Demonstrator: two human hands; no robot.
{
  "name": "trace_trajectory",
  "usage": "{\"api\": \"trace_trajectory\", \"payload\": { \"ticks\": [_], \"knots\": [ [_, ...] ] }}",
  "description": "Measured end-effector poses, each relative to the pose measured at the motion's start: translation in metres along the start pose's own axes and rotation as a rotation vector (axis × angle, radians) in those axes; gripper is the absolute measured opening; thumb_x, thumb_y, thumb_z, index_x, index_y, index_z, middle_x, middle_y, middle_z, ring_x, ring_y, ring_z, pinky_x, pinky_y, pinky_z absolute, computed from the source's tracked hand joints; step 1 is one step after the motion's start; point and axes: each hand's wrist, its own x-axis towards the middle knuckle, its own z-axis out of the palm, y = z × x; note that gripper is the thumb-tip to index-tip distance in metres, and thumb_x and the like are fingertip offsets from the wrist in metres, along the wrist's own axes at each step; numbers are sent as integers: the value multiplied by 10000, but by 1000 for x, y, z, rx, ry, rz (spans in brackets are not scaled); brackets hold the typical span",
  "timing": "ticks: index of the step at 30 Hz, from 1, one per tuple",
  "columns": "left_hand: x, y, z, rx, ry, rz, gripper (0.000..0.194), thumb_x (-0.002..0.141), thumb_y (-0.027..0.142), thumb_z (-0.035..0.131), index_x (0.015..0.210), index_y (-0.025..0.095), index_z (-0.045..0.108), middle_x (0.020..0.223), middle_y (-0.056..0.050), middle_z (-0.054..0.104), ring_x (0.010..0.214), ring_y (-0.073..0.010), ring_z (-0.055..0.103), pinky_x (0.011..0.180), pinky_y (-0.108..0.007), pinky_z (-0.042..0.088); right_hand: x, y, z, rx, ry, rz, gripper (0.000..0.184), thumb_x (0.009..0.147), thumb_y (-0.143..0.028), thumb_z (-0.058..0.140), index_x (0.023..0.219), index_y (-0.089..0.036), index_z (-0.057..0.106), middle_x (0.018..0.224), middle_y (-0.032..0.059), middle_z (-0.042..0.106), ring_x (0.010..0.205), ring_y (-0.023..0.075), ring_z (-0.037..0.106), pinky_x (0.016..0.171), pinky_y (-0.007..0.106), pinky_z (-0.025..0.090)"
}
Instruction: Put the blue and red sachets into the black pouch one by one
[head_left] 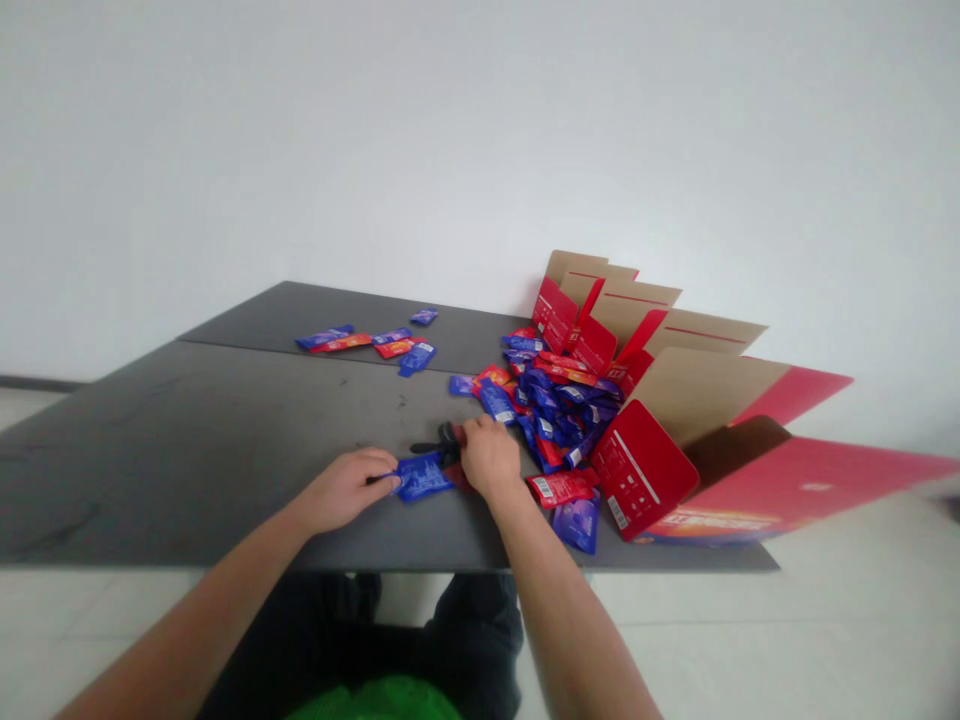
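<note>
My left hand (346,490) is closed, pinching the left end of a blue packet (422,480) that lies on the dark table. My right hand (491,456) is closed at the packet's other end, its fingers curled against a small black tool (444,446). This tool has a rounded part and a thin part pointing left; its exact kind is hard to make out. Something dark red shows under the right hand, partly hidden. Close by on the right lie a red packet (562,488) and a purple-blue packet (577,522).
A heap of blue and red packets (559,400) spreads right of my hands. Several open red cartons (651,470) stand in a row along the right edge, flaps up. More packets (345,342) lie toward the back. A white wall (337,150) rises behind the table (225,450).
</note>
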Motion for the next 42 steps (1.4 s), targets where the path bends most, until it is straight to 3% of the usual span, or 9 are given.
{"api": "trace_trajectory", "payload": {
  "ticks": [4, 7, 15, 19, 22, 27, 31, 37, 42],
  "knots": [
    [-3, -3, 2, -20, 10, -54, 296, 987, 392, 548, 871, 244, 777, 917, -15, 745, 948, -220, 693, 901, -308, 517, -11, -29, -3, 62, 146, -168, 307, 1092, -395, 387, 1140, -255, 657, 1180, 81, 628, 1059, 235, 562, 801, 321, 480],
    [-3, -3, 3, -31, 64, -84, 260, 967, 387, 572, 974, 258, 797, 1003, -27, 763, 986, -233, 698, 919, -318, 523, -20, -38, 12, 70, 99, -264, 304, 1097, -398, 388, 1089, -268, 662, 1149, 64, 636, 1043, 224, 558, 798, 308, 477],
    [0, 2, -1, 7, -5, -7, 337, 1011, 402, 542, 807, 223, 741, 961, -24, 740, 961, -198, 685, 909, -290, 504, -4, -2, -6, -10, 49, 20, 330, 1091, -364, 393, 1130, -207, 680, 1180, 138, 638, 1077, 260, 590, 802, 343, 489],
    [-2, -2, 1, -19, 12, -44, 309, 993, 412, 536, 877, 247, 770, 977, -17, 759, 967, -224, 699, 931, -312, 523, -16, -33, -10, 58, 163, -155, 253, 1065, -370, 446, 1140, -256, 659, 1176, 83, 634, 1065, 246, 572, 787, 328, 488],
    [-2, -3, 2, -19, 58, -74, 280, 968, 416, 557, 936, 257, 785, 1000, -30, 769, 971, -242, 705, 921, -327, 539, -21, -38, 4, 79, 81, -264, 226, 1061, -362, 468, 1091, -266, 670, 1143, 57, 648, 1037, 229, 577, 795, 310, 486],
    [0, 0, 0, 18, -7, -7, 349, 1006, 436, 532, 832, 230, 753, 988, -38, 754, 969, -210, 693, 912, -295, 521, -26, 6, 13, 16, 82, 83, 345, 1095, -393, 387, 1050, -220, 683, 1121, 106, 658, 1026, 266, 596, 753, 334, 481],
    [1, 0, -4, -13, -25, -64, 370, 1007, 443, 527, 797, 224, 739, 998, -29, 749, 951, -199, 691, 892, -278, 517, -63, 21, 12, 78, 105, 101, 165, 1023, -261, 514, 992, -246, 675, 1075, 67, 666, 995, 239, 609, 776, 325, 474],
    [15, -15, -36, -230, -214, -176, 414, 974, 510, 534, 814, 212, 772, 956, -43, 762, 903, -237, 697, 854, -321, 551, -107, 13, 21, 264, 175, 169, 168, 972, -229, 574, 1092, -282, 680, 1152, 54, 662, 1055, 222, 611, 862, 305, 493],
    [70, -13, -84, -322, -422, -182, 368, 944, 514, 573, 931, 243, 823, 1026, -56, 812, 980, -282, 733, 926, -380, 573, -105, 15, 25, 332, 212, 157, 161, 1027, -280, 532, 1065, -288, 689, 1123, 65, 670, 1042, 234, 622, 889, 326, 506]
  ]
}}
